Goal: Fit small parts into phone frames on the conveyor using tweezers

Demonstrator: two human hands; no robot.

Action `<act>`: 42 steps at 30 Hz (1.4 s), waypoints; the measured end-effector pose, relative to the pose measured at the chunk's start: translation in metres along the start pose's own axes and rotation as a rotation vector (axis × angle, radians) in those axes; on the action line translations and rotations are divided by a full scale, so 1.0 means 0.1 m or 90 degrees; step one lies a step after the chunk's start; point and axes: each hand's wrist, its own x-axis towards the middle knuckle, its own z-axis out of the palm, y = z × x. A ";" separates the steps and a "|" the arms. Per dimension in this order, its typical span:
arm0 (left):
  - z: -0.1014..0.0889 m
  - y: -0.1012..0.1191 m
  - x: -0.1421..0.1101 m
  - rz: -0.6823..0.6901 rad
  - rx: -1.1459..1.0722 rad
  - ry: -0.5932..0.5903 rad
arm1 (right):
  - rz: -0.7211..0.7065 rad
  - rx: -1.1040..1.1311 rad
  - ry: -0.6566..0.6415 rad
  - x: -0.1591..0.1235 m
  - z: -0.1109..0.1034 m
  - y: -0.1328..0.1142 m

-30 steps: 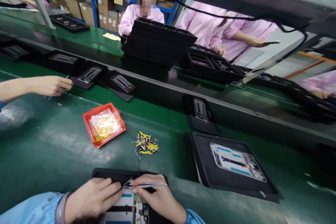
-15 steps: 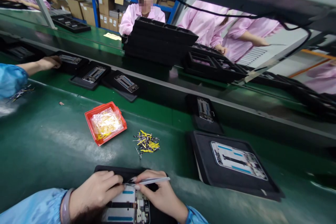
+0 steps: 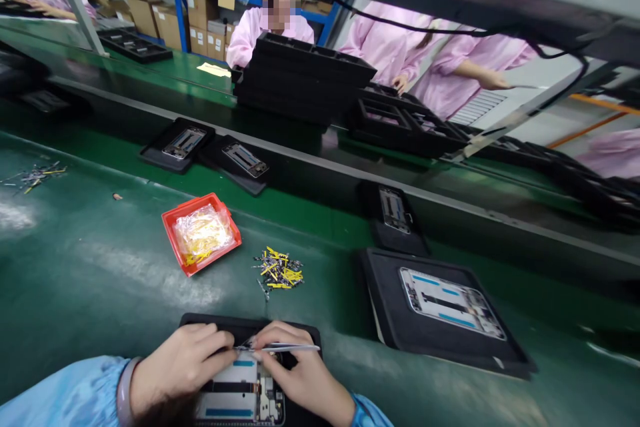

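Observation:
At the bottom of the view lies an opened phone frame (image 3: 231, 401) with blue strips and exposed circuitry, on a black tray (image 3: 200, 320). My left hand (image 3: 180, 367) rests over its upper left edge, fingertips pinched together at the rim; whatever they grip is too small to make out. My right hand (image 3: 305, 373) holds slim tweezers (image 3: 309, 348), their tips meeting the left fingertips at the frame's top edge. Beyond the hands is a pile of small yellow and black strips (image 3: 280, 268).
A red bin (image 3: 170, 240) with bagged yellow parts stands left of the pile. At right, another phone frame (image 3: 445, 297) sits on a black tray (image 3: 390, 307). More frames on trays line the green belt (image 3: 320, 210). Stacked black trays (image 3: 300, 87) and co-workers in pink are across.
The co-worker's hand and blue sleeve at the left have left view, along with a phone frame near them. Trays on the belt shifted slightly right. My tweezers lie flatter; my hands stay nearly in place.

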 end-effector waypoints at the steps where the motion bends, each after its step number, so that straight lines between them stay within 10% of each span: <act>1: 0.00 0.00 0.00 0.001 0.001 0.003 | 0.001 0.001 0.000 0.00 0.00 0.00; 19: -0.06 0.03 0.06 0.026 0.048 -0.012 | 0.008 -0.026 0.009 -0.05 0.02 0.03; 25: 0.02 0.04 0.01 -0.001 0.054 0.010 | -0.013 0.028 0.152 -0.11 0.01 0.07; 42: -0.03 0.03 0.10 0.004 0.028 0.057 | -0.065 -0.108 0.090 -0.16 0.07 0.04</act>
